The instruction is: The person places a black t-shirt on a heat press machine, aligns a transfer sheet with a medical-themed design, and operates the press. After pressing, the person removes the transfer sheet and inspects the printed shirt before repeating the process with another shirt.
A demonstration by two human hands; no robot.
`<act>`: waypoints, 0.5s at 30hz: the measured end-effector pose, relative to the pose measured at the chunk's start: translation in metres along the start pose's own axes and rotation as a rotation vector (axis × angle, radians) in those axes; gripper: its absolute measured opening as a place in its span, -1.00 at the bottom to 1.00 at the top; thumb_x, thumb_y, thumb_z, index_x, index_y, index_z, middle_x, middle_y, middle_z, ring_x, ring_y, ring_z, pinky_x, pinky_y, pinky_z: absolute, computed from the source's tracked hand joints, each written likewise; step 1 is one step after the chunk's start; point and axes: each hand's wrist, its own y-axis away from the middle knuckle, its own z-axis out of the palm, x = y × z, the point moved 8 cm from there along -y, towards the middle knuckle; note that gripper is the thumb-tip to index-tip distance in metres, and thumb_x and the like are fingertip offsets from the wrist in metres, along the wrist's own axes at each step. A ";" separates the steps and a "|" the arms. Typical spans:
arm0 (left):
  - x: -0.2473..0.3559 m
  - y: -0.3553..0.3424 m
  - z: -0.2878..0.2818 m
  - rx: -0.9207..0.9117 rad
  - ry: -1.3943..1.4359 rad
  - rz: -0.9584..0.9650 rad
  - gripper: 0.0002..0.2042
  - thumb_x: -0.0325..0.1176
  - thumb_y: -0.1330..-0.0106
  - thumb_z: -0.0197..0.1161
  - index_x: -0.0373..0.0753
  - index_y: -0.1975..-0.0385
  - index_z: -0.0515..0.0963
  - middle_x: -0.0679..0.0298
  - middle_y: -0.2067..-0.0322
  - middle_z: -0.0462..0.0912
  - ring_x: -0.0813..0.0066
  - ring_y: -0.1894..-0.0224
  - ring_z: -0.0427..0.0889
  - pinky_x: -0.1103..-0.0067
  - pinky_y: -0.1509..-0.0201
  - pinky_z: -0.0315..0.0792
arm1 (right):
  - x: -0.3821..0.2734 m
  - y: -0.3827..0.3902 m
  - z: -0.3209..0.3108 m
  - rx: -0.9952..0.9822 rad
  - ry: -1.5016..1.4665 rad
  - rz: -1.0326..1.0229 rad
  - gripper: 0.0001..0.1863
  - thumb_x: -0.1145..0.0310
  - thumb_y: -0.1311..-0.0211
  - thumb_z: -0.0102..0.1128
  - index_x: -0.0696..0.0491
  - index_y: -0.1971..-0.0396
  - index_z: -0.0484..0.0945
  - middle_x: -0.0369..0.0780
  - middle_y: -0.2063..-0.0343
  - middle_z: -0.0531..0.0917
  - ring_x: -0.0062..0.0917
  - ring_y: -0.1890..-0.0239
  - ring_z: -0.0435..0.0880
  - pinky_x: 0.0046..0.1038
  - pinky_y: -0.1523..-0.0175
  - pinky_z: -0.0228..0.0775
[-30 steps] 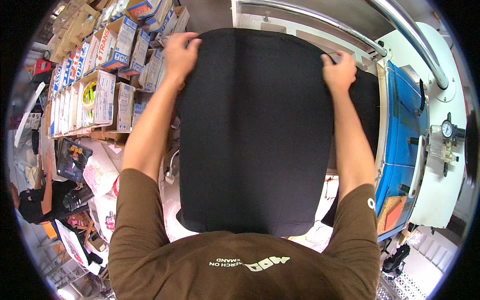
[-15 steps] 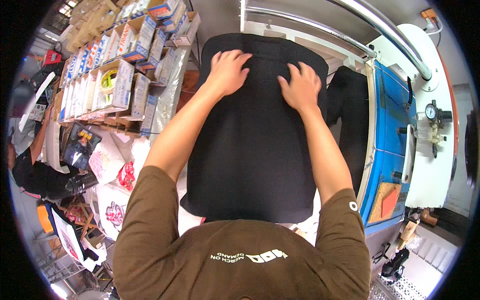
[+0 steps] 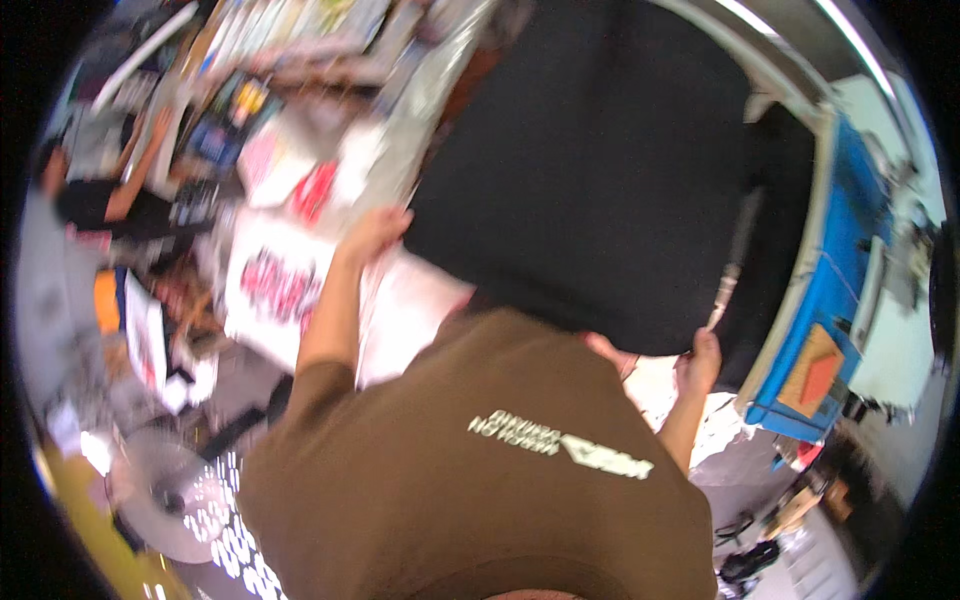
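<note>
A broad piece of black fabric (image 3: 590,170) with rounded corners lies spread in front of me, its near edge close to my chest. My left hand (image 3: 378,235) is closed at its near left corner, fingertips partly hidden and blurred. At the near right corner my right hand (image 3: 699,362) pinches the edge, thumb up, with the other fingers mostly out of sight. Beside it on the right hangs more black cloth (image 3: 785,190). Pale printed cloth (image 3: 285,285) lies left of my left arm.
A blue panel (image 3: 845,260) with an orange block (image 3: 822,377) borders the right side. Metal rails curve across the upper right. Boxes (image 3: 300,35) stand at the upper left. Farther left, a person in black (image 3: 100,200) reaches over a work surface.
Both hands have come back from the far end of the black fabric to its near corners. My left hand moved out left, my right toward me. The view has swung and tilted.
</note>
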 end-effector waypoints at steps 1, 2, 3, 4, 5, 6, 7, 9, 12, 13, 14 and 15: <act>0.004 0.008 -0.010 0.034 -0.092 -0.039 -0.75 -0.25 -0.35 0.28 -0.30 0.12 0.59 0.41 0.38 0.63 0.68 0.41 0.55 0.68 0.31 0.43 | -0.006 0.008 0.002 -0.010 0.028 0.015 -0.72 0.28 -0.42 0.12 0.16 0.03 0.52 -0.24 0.20 0.67 -0.58 0.20 0.62 -0.51 0.05 0.46; -0.013 -0.007 -0.017 -0.097 0.131 0.045 -0.79 -0.29 -0.36 0.27 -0.29 0.14 0.59 0.38 0.38 0.64 0.63 0.39 0.58 0.66 0.27 0.46 | -0.019 0.007 0.013 -0.022 0.044 -0.003 -0.71 0.28 -0.43 0.11 0.17 0.03 0.51 -0.23 0.19 0.67 -0.60 0.21 0.63 -0.52 0.06 0.47; -0.003 -0.006 -0.007 -0.074 0.158 -0.041 -0.79 -0.31 -0.36 0.27 -0.28 0.13 0.58 0.36 0.35 0.65 0.59 0.36 0.60 0.64 0.24 0.48 | -0.020 0.006 0.015 0.007 0.073 0.000 -0.71 0.28 -0.43 0.11 0.17 0.03 0.51 -0.22 0.17 0.67 -0.57 0.18 0.63 -0.49 0.03 0.47; -0.008 -0.003 -0.007 -0.074 0.183 -0.032 -0.79 -0.31 -0.36 0.27 -0.29 0.13 0.57 0.35 0.33 0.66 0.59 0.32 0.62 0.64 0.21 0.49 | -0.024 0.010 0.014 0.030 0.108 0.005 -0.71 0.28 -0.43 0.11 0.18 0.02 0.51 -0.21 0.14 0.67 -0.53 0.15 0.63 -0.45 0.00 0.47; -0.011 -0.003 -0.009 -0.076 0.206 -0.024 -0.78 -0.31 -0.36 0.28 -0.30 0.12 0.57 0.34 0.30 0.67 0.59 0.28 0.63 0.65 0.18 0.50 | -0.026 0.013 0.015 0.055 0.142 0.009 -0.70 0.28 -0.43 0.11 0.18 0.02 0.50 -0.19 0.12 0.66 -0.50 0.12 0.64 -0.42 -0.03 0.48; -0.014 -0.002 -0.009 -0.080 0.228 -0.015 -0.77 -0.32 -0.35 0.28 -0.30 0.11 0.56 0.33 0.27 0.67 0.59 0.24 0.65 0.65 0.16 0.50 | -0.025 0.016 0.020 0.055 0.114 -0.006 -0.72 0.29 -0.42 0.12 0.18 0.03 0.52 -0.22 0.16 0.66 -0.52 0.15 0.63 -0.44 0.01 0.47; -0.012 -0.002 -0.002 -0.093 0.284 0.024 -0.79 -0.28 -0.38 0.25 -0.27 0.14 0.56 0.33 0.28 0.66 0.58 0.29 0.61 0.58 0.16 0.50 | -0.026 0.021 0.027 0.068 0.085 -0.031 -0.73 0.31 -0.42 0.12 0.17 0.04 0.53 -0.24 0.20 0.65 -0.53 0.18 0.62 -0.46 0.04 0.47; -0.009 -0.002 0.004 -0.107 0.189 0.006 -0.76 -0.24 -0.38 0.24 -0.28 0.13 0.56 0.32 0.27 0.65 0.58 0.27 0.61 0.58 0.14 0.50 | -0.025 0.023 0.019 0.086 0.000 -0.080 -0.70 0.33 -0.41 0.14 0.21 0.00 0.52 -0.20 0.14 0.66 -0.49 0.14 0.63 -0.46 0.01 0.47; -0.014 -0.006 -0.002 -0.106 0.101 0.052 -0.72 -0.20 -0.38 0.22 -0.29 0.11 0.55 0.32 0.25 0.66 0.59 0.25 0.61 0.57 0.13 0.50 | -0.023 0.017 0.010 0.235 0.162 -0.116 -0.69 0.32 -0.35 0.21 0.18 0.01 0.60 -0.23 0.15 0.69 -0.49 0.10 0.62 -0.45 -0.02 0.45; -0.032 -0.018 -0.015 -0.080 0.149 0.064 -0.73 -0.23 -0.41 0.20 -0.30 0.09 0.54 0.31 0.22 0.66 0.58 0.24 0.62 0.56 0.13 0.51 | -0.022 0.008 -0.002 0.209 0.265 -0.163 -0.68 0.31 -0.33 0.24 0.18 0.02 0.61 -0.25 0.16 0.69 -0.51 0.13 0.62 -0.50 0.03 0.43; -0.018 -0.011 0.000 -0.086 0.212 0.087 -0.75 -0.25 -0.43 0.17 -0.30 0.08 0.53 0.30 0.20 0.67 0.56 0.24 0.63 0.56 0.12 0.51 | -0.020 0.006 -0.003 0.245 0.318 -0.159 -0.71 0.37 -0.40 0.14 0.24 0.02 0.55 -0.17 0.13 0.67 -0.48 0.09 0.61 -0.43 -0.08 0.45; -0.021 -0.007 0.006 -0.109 0.252 0.090 -0.76 -0.26 -0.43 0.16 -0.30 0.08 0.53 0.29 0.20 0.67 0.55 0.24 0.63 0.55 0.10 0.51 | -0.020 0.011 0.008 0.221 0.177 -0.108 -0.71 0.37 -0.41 0.12 0.24 0.02 0.54 -0.17 0.15 0.66 -0.48 0.11 0.61 -0.45 -0.07 0.45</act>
